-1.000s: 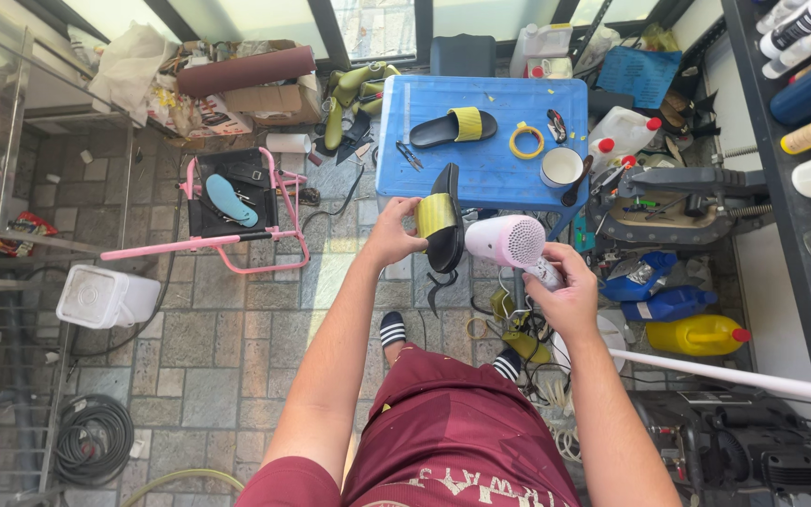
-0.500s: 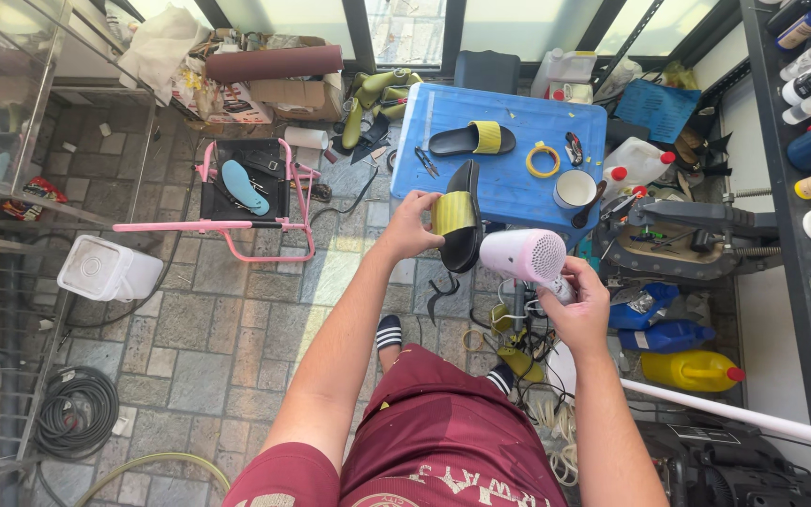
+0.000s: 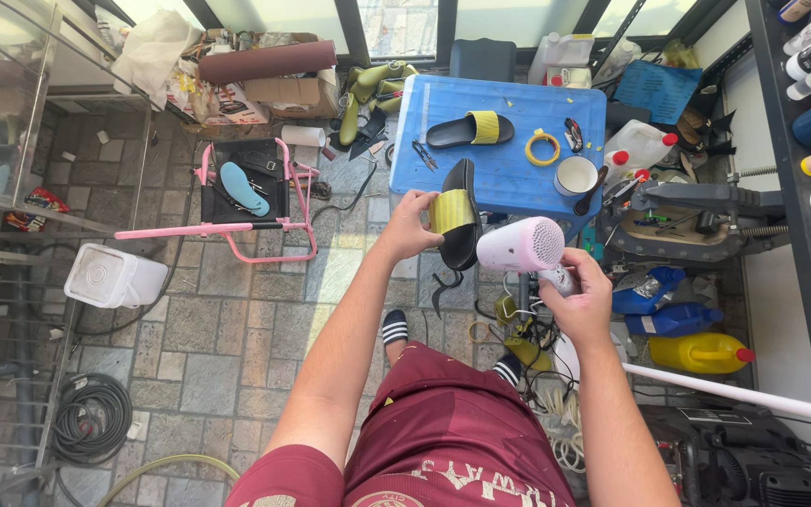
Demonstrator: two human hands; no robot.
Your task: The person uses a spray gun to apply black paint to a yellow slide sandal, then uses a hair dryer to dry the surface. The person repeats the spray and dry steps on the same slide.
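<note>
I am looking down on a stone-tiled floor [image 3: 237, 329] crowded with gear, with a small blue desk [image 3: 499, 178] just beyond my fingers. My left hand [image 3: 412, 225] has its fingers pinching the yellow strap of a black slipper [image 3: 457, 221], held on edge in the air at the desk's near edge. My right hand [image 3: 574, 296] has its fingers wrapped tight round the handle of a pale pink hair dryer [image 3: 521, 244], whose body sits just right of the slipper, nearly touching it. On the desk beyond lie a second slipper [image 3: 469, 130], a yellow tape ring [image 3: 543, 147] and a white cup [image 3: 574, 176]. Left of my left fingers stands a pink folding frame [image 3: 227, 221], with bare tiles between. Right of my right fingers, jugs, bottles and a dark machine [image 3: 687, 221] crowd close.
</note>
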